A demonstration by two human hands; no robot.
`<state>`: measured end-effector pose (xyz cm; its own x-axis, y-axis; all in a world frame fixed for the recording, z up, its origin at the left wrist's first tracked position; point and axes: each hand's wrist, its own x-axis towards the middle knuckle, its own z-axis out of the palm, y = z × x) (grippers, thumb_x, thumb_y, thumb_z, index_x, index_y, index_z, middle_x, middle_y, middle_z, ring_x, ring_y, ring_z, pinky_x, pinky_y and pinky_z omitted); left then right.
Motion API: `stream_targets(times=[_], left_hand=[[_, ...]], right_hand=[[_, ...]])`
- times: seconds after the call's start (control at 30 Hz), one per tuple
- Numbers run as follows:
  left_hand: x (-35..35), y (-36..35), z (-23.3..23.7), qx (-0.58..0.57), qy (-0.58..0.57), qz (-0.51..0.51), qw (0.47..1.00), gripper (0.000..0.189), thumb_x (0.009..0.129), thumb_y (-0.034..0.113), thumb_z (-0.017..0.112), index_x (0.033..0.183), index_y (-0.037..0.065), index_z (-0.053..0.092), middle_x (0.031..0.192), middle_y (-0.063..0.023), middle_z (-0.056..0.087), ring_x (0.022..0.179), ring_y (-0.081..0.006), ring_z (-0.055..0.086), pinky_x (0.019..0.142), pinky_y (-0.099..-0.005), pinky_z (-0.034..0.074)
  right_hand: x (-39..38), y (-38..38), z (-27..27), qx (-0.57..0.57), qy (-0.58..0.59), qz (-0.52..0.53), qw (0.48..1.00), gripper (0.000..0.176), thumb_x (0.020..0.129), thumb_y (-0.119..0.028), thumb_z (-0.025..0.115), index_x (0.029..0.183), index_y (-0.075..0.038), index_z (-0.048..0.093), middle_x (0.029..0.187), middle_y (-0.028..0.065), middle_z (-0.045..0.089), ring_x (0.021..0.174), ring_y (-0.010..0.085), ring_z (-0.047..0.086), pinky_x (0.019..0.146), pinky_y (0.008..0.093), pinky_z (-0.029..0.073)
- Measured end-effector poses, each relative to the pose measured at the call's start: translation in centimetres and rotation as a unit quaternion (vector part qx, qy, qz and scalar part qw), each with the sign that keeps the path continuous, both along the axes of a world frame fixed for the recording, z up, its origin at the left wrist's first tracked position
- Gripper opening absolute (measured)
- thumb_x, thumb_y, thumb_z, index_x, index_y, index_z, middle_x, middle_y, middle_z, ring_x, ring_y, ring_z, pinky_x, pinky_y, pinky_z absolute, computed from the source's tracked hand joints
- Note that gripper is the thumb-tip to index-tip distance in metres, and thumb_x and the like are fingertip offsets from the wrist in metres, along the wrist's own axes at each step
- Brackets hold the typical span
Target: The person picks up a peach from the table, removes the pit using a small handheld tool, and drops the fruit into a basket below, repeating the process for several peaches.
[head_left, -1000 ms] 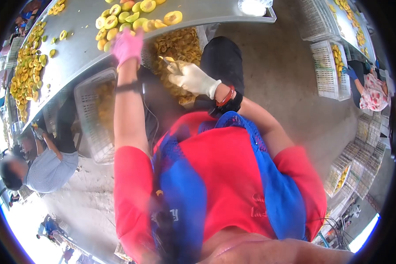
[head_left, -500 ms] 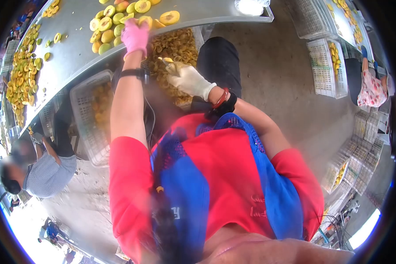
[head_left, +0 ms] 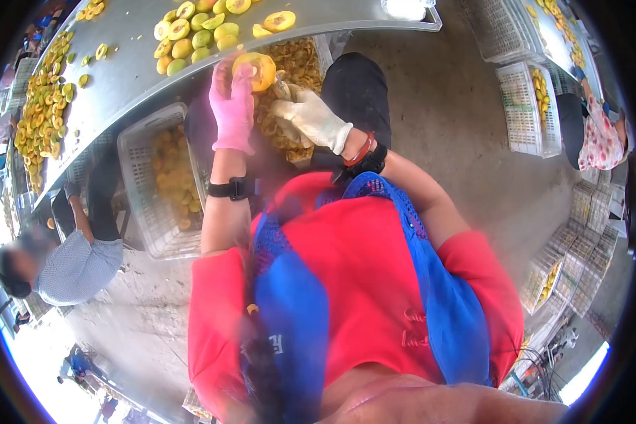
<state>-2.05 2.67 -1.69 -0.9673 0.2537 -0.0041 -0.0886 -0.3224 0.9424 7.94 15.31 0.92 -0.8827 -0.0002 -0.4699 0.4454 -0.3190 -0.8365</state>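
Note:
My left hand (head_left: 234, 106), in a pink glove, holds up a peach half (head_left: 262, 72), its yellow cut face showing a hollow in the middle. Close beside it, my right hand (head_left: 307, 116), white-gloved, is closed on a small metal tool (head_left: 283, 87), mostly hidden by the fingers. Below both hands is a container of yellow-brown fruit scraps (head_left: 297, 60). A pile of halved peaches (head_left: 201, 32) with green, yellow and reddish skins lies on the metal table (head_left: 131, 67), beyond my left hand. One larger half (head_left: 279, 21) lies apart near the table edge.
A white plastic crate (head_left: 138, 191) holding fruit stands left of my legs. More halves (head_left: 42, 127) cover the table's far left. A co-worker (head_left: 81, 268) sits at left; another person (head_left: 601, 138) is at right, near a crate (head_left: 526, 106). Stacked crates (head_left: 572, 261) stand lower right.
My left hand has come back from the pile on the table with a peach half, toward my right hand. My right hand has moved slightly, still closed on the tool.

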Motion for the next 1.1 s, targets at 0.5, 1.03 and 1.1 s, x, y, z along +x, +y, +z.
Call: stream_targets(times=[0.5, 1.03, 1.1], left_hand=[[2.6, 0.8, 2.6, -0.048, 0.111, 0.003, 0.993, 0.041, 0.104, 0.038, 0.05, 0.122, 0.002, 0.061, 0.114, -0.0055, 0.064, 0.102, -0.0133, 0.058, 0.093, -0.0278, 0.046], [3.7, 2.5, 3.9, -0.014, 0.085, 0.005, 0.996, 0.081, 0.098, 0.072, 0.032, 0.118, -0.002, 0.059, 0.109, -0.0144, 0.065, 0.097, -0.0242, 0.064, 0.092, -0.0348, 0.05], [3.7, 2.7, 3.8, 0.001, 0.108, -0.001, 0.994, 0.083, 0.098, 0.073, 0.031, 0.117, -0.003, 0.058, 0.108, -0.0152, 0.066, 0.096, -0.0255, 0.065, 0.092, -0.0356, 0.051]], right_hand=[[0.9, -0.7, -0.9, 0.42, 0.35, -0.081, 0.833, 0.027, 0.083, -0.009, 0.069, 0.103, -0.001, 0.052, 0.075, 0.0217, 0.064, 0.073, 0.0443, 0.065, 0.061, 0.0475, 0.052], [0.5, -1.7, -2.3, 0.419, 0.397, -0.126, 0.807, 0.025, 0.087, -0.008, 0.066, 0.105, 0.001, 0.051, 0.079, 0.0249, 0.065, 0.075, 0.0455, 0.066, 0.063, 0.047, 0.054], [0.5, -1.6, -2.3, 0.457, 0.389, -0.115, 0.791, 0.026, 0.087, -0.008, 0.066, 0.109, 0.001, 0.054, 0.081, 0.0196, 0.064, 0.074, 0.0385, 0.067, 0.062, 0.0426, 0.053]])
